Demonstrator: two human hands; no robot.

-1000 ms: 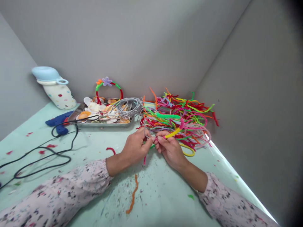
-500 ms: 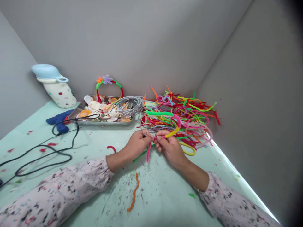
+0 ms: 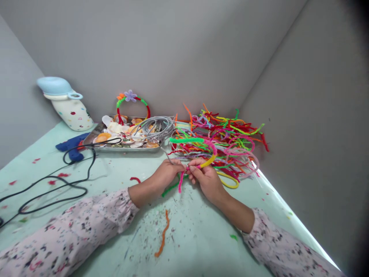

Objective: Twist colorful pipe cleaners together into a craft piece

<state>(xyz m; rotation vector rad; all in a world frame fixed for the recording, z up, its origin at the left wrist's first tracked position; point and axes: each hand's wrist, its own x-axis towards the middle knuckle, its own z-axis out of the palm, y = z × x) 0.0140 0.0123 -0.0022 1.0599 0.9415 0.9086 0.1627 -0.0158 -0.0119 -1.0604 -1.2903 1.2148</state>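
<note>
My left hand (image 3: 169, 171) is closed in a pinch on a thin grey wire (image 3: 167, 156), whose bare end sticks up past the fingers. My right hand (image 3: 206, 177) pinches a pink pipe cleaner (image 3: 181, 182) against the same wire, fingertips almost touching the left ones. The pink tail hangs down between the hands. Beyond the right fingers the wire curves up and back, covered in yellow (image 3: 208, 161), pink (image 3: 212, 146) and green (image 3: 186, 141) fuzzy wrapping. The exact pinch point is partly hidden by the fingers.
Behind the hands lies a heap of coloured pipe cleaners (image 3: 230, 134). A metal tray (image 3: 129, 150) holds shells and coiled grey wire (image 3: 161, 127), with a flowered hoop (image 3: 148, 111) behind. At left are a blue glue gun (image 3: 70, 144), black cord (image 3: 60, 182) and bottle (image 3: 72, 111).
The wrapped arc has swung to the left, its green end most of all. The bare wire end now leans further left. Both hands remain in nearly the same place.
</note>
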